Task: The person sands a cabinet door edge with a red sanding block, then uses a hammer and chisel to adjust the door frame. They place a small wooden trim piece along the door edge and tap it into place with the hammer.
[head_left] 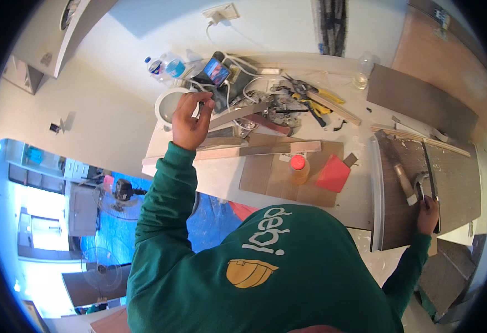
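My left hand (191, 119) hangs above the cluttered white worktable (221, 177), fingers curled together by the round white bowl (168, 104); I cannot tell if they pinch anything. My right hand (428, 215) rests on the dark brown wooden panel (402, 216), fingers closed around the curved metal claw hammer (419, 185) lying there. Nearby stand an orange-capped plastic bottle (298, 169) and a red wedge block (333, 173).
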`<control>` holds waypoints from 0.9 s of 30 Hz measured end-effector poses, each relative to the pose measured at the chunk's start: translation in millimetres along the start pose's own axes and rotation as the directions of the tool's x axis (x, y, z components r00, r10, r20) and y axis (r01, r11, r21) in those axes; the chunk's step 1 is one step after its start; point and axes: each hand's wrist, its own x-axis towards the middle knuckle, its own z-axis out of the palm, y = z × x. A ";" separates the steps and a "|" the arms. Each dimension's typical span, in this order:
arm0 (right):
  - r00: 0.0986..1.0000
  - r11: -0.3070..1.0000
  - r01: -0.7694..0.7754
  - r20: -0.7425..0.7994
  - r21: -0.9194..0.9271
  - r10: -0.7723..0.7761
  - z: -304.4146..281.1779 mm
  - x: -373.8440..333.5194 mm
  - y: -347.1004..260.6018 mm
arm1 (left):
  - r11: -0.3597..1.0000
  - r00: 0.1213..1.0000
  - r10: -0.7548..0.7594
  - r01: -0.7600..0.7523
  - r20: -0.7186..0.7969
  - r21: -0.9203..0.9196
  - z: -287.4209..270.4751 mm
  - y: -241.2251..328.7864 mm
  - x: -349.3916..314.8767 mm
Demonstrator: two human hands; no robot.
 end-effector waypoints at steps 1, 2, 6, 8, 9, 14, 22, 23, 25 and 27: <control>1.000 1.000 0.004 -0.003 0.007 -0.004 0.9 -0.7 4.8 | 0.999 0.999 -0.038 0.038 0.009 0.001 1.3 -10.4 -5.0; 0.998 0.992 -0.062 0.041 0.114 0.058 0.4 0.1 4.4 | 0.992 0.992 -0.127 0.127 0.002 0.011 0.2 -19.3 -11.4; 0.997 0.995 -0.073 -0.023 0.075 0.074 -13.7 10.7 -4.6 | 0.878 0.888 -0.440 0.457 0.133 -0.143 -5.1 -65.7 -44.5; 0.992 0.987 -0.041 -0.108 0.154 0.058 -16.4 19.3 -19.0 | 0.854 0.858 -0.499 0.511 0.122 -0.101 -9.8 -79.7 -60.9; 0.986 0.981 -0.027 -0.155 0.191 0.057 -19.7 22.2 -28.5 | 0.841 0.844 -0.524 0.534 0.118 -0.085 -11.7 -82.0 -63.1; 0.985 0.964 -0.008 -0.162 0.265 0.052 -25.2 36.1 -60.1 | 0.831 0.826 -0.556 0.556 0.094 0.033 -21.8 -105.3 -91.5; 0.983 0.953 0.124 -0.166 0.275 -0.080 -10.8 51.9 -85.0 | 0.938 0.837 -0.301 0.174 0.458 0.299 6.7 -128.4 -128.7; 0.982 0.954 0.137 -0.161 0.269 -0.095 -10.6 51.9 -85.3 | 0.932 0.818 -0.311 0.163 0.483 0.325 12.7 -129.3 -131.3; 0.981 0.953 0.160 -0.150 0.259 -0.124 -10.2 51.3 -87.7 | 0.916 0.778 -0.334 0.136 0.532 0.376 24.1 -126.2 -132.2; 0.983 0.958 0.155 -0.134 0.242 -0.126 -11.4 50.1 -100.0 | 0.889 0.718 -0.392 0.135 0.575 0.437 31.8 -126.2 -131.1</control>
